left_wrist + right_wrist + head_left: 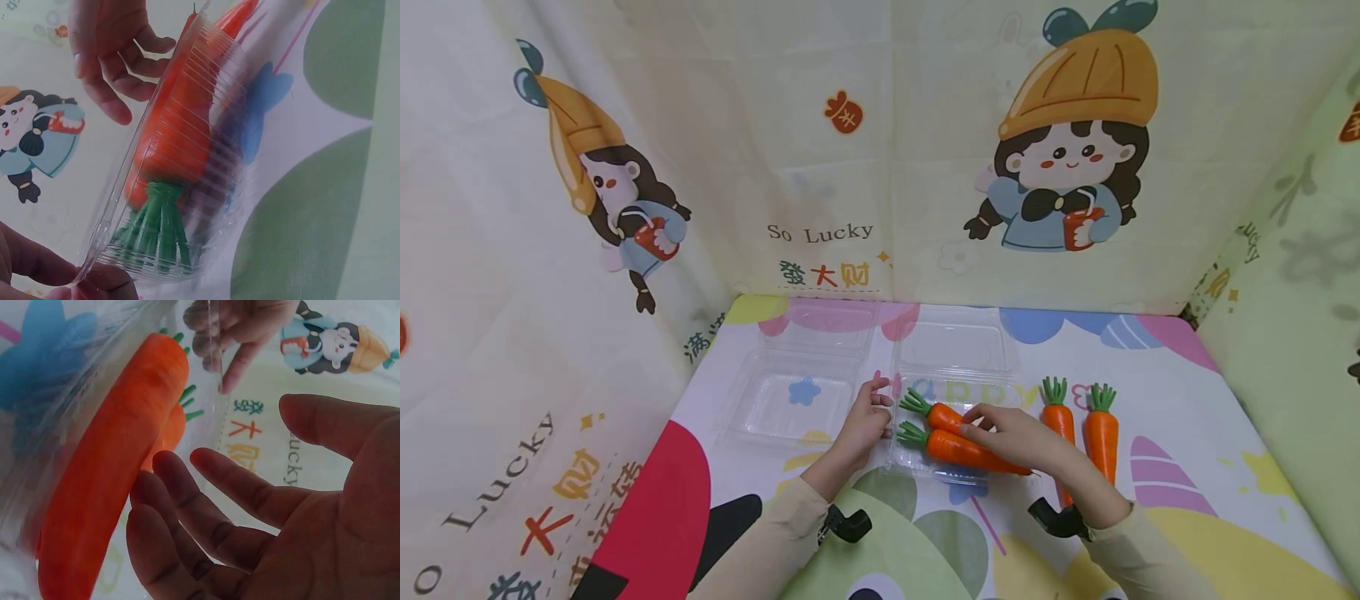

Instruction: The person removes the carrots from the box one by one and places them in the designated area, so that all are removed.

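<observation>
Two orange toy carrots with green tops, a back carrot [945, 417] and a front carrot [958, 450], lie side by side in a transparent plastic box [928, 475] whose lid [953, 346] is folded back. The front one's tip reaches the box's right edge. My left hand [861, 425] pinches the box's left rim between thumb and finger, as the left wrist view shows at its lower corner. Over the box's right side, my right hand [1011, 435] has its fingers loosely bent and spread, fingertips close by the carrots [119, 462] in the right wrist view.
Right of the box, two more carrots, one [1057, 421] partly behind the right forearm and another [1101, 433], lie on the patterned tablecloth [1172, 392]. A second transparent box [775, 404] stands unfolded at left. Printed cloth walls [925, 167] enclose the table's back and sides.
</observation>
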Tool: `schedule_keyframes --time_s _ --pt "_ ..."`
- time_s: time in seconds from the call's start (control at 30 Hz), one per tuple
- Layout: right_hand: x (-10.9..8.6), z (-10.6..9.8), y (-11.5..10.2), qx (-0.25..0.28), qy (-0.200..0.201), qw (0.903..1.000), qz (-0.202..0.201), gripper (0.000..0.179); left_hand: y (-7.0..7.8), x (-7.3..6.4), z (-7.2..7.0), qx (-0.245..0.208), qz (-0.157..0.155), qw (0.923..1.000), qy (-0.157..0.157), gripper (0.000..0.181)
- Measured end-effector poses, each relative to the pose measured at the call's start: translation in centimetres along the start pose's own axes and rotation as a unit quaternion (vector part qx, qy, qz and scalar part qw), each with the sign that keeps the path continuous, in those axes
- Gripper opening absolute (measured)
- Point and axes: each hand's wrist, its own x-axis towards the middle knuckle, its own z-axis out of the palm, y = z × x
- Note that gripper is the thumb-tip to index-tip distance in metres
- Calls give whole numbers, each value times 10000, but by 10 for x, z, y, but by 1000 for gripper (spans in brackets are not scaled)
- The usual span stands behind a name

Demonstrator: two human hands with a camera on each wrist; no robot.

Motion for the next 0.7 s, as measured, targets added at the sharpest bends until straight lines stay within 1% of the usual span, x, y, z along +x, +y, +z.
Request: schedule_keyframes --time_s 0.2,0.33,0.5,0.7 --pt "4 8 -4 -158 57 9998 -126 34 0 0 0 -66 -53 10000 -3 65" --pt "8 14 -7 -287 119 9995 -93 33 -1 2 -1 -105 -64 9999 -23 65" --pt "11 22 -11 -572 246 9981 -35 36 -1 1 -1 -168 -46 9998 -51 67" --pt "15 32 -16 -1038 401 9938 -50 37 -1 1 -1 -187 -107 9998 -30 69"
